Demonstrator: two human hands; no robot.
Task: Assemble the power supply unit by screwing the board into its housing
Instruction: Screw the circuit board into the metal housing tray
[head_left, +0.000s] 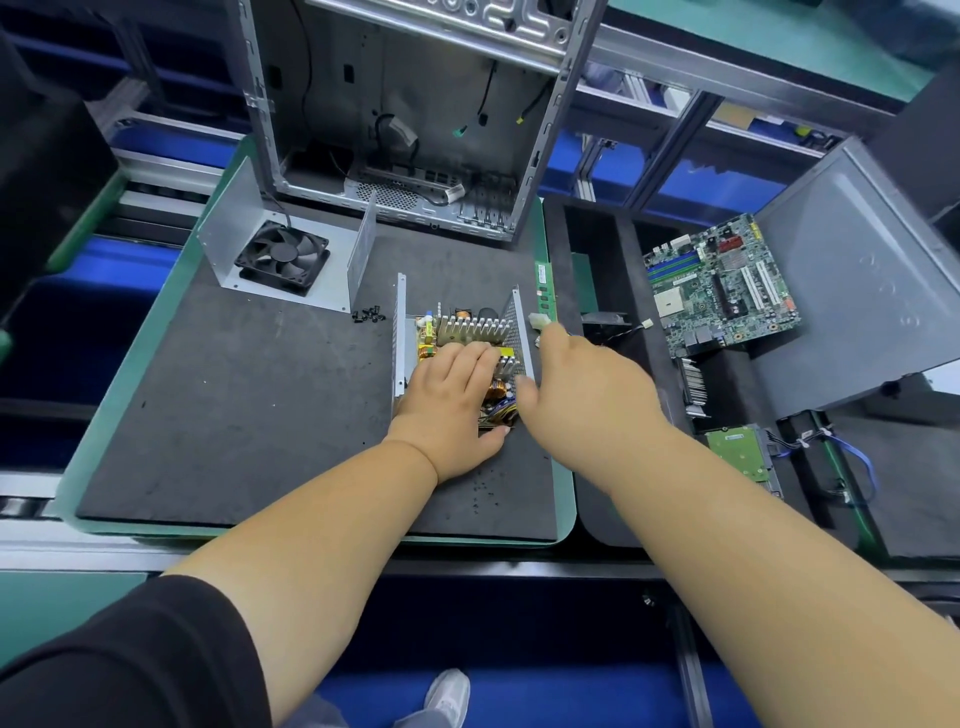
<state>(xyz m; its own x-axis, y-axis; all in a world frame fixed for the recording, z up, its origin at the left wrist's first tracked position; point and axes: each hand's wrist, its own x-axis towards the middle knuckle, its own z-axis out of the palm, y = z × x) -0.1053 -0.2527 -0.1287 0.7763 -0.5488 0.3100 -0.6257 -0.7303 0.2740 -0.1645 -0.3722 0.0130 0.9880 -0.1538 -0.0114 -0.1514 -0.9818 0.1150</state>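
Observation:
The power supply board (470, 330), with its finned heatsink and copper coils, lies inside the open metal housing (400, 332) on the dark mat. My left hand (452, 400) rests flat on the board's near half, thumb at its near edge. My right hand (582, 384) hovers just right of the housing's perforated wall, fingers spread, reaching toward a white connector (538, 321). I cannot tell if it touches the connector. Several black screws (369, 315) lie loose on the mat left of the housing. The housing's cover with a black fan (283, 257) sits farther back on the left.
An open computer case (410, 119) stands at the back of the mat. A foam tray on the right holds a motherboard (719, 286), a memory stick (545, 291), a hard drive (740, 452) and cables. A grey side panel (857, 291) leans at far right.

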